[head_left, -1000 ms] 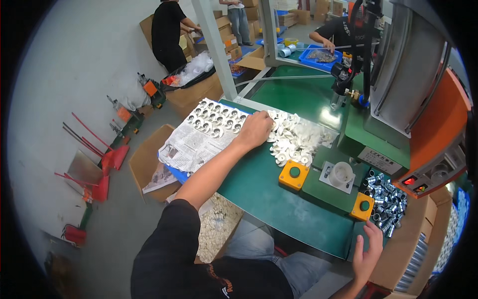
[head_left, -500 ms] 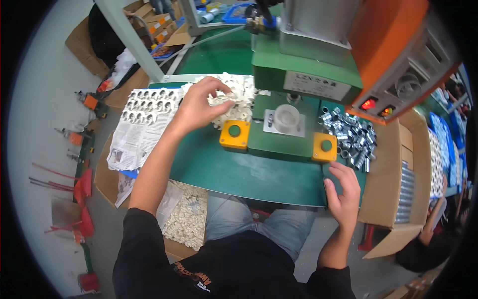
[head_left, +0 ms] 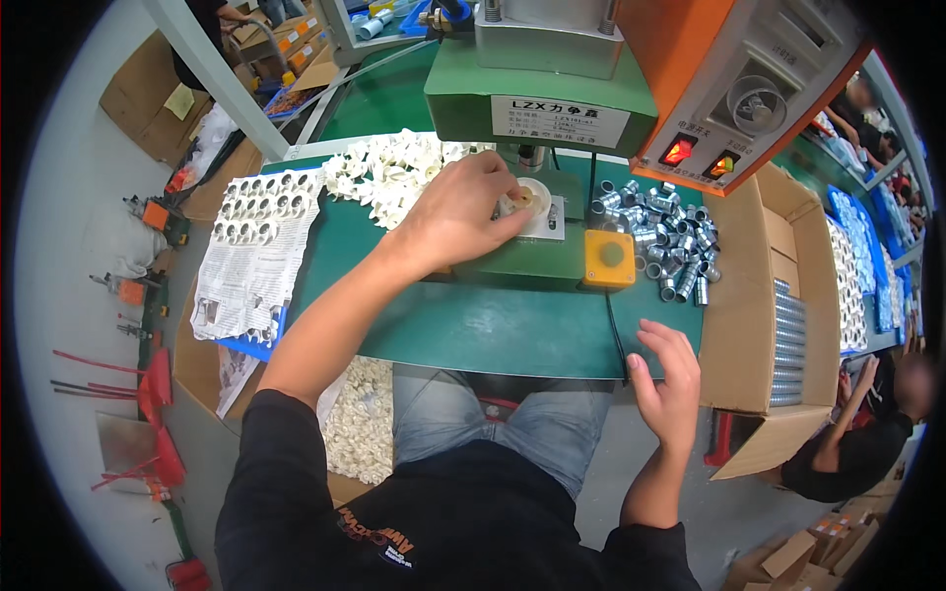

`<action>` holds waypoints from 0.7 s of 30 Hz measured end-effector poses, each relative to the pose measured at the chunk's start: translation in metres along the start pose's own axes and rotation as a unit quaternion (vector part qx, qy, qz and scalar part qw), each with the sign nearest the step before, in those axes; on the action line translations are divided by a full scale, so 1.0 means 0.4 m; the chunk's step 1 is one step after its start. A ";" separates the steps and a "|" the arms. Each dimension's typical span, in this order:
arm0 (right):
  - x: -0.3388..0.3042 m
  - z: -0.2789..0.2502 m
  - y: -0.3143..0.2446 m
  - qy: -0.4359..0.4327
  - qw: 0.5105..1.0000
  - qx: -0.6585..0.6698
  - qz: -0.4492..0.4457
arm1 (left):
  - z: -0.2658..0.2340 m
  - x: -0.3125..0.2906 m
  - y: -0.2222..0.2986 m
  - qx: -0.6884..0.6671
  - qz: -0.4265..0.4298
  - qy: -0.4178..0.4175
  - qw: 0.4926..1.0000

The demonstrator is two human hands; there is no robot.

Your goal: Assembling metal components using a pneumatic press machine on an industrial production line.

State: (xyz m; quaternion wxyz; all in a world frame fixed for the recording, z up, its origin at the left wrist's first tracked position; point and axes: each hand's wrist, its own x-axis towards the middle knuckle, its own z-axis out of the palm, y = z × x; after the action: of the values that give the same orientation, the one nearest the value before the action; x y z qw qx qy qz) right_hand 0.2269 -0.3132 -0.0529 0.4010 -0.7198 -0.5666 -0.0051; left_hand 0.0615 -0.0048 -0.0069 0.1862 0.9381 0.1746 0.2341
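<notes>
Over the half-hidden translucent cup (head_left: 541, 202) | left hand (head_left: 458, 210): grip obscured, cannot tell | right hand (head_left: 671, 386): loosely spread

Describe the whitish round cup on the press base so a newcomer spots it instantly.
Find the green press beside the orange control box. On its base, at the left hand, a grey metal plate bears the whitish cup. Its round rim sets it apart from the square yellow button box nearby.

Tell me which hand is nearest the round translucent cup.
The left hand, right at the cup; the right hand is farther off, past the yellow button box.
</notes>
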 end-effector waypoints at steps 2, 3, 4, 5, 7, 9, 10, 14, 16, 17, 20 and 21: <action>-0.003 0.002 0.004 -0.001 1.000 0.000 0.002 | 0.004 0.011 0.014 0.013 -0.009 0.027 1.000; 0.000 0.004 0.002 -0.002 1.000 0.002 0.000 | 0.006 0.014 0.020 0.025 -0.019 0.054 0.998; 0.006 0.009 -0.003 -0.004 1.000 0.009 -0.002 | 0.016 0.015 0.006 0.027 -0.020 0.056 0.998; 0.011 0.012 -0.007 -0.007 1.000 0.017 -0.005 | 0.033 0.017 -0.023 0.005 -0.001 0.063 0.998; 0.022 0.021 -0.010 -0.012 1.000 0.022 -0.013 | 0.024 0.020 -0.032 -0.005 0.002 0.062 0.998; 0.026 0.027 -0.013 -0.014 1.000 0.023 -0.015 | 0.039 0.021 -0.036 0.022 0.002 0.082 0.996; 0.023 0.027 -0.011 -0.013 1.000 0.023 -0.015 | 0.045 0.020 -0.038 0.015 -0.001 0.076 0.997; 0.017 0.036 -0.009 -0.017 0.999 0.027 -0.012 | 0.039 0.052 -0.031 0.041 0.056 0.012 0.998; 0.017 0.044 -0.007 -0.021 0.999 0.032 -0.018 | 0.047 0.054 -0.027 0.014 0.060 0.064 0.996; 0.018 0.047 -0.007 -0.024 0.999 0.032 -0.014 | 0.053 0.060 -0.024 -0.028 -0.005 0.061 0.998; 0.021 0.051 -0.010 -0.032 0.999 0.036 -0.016 | 0.057 0.078 -0.031 -0.084 -0.094 0.032 0.992; 0.023 0.052 -0.012 -0.031 0.999 0.036 -0.018 | 0.065 0.085 -0.044 -0.109 -0.102 0.030 0.988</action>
State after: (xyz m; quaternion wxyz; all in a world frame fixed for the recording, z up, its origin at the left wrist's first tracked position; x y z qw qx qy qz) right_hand 0.2170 -0.2934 -0.0599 0.4087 -0.6941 -0.5918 0.0306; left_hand 0.0986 0.0177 -0.0231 0.3051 0.8821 0.2481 0.2593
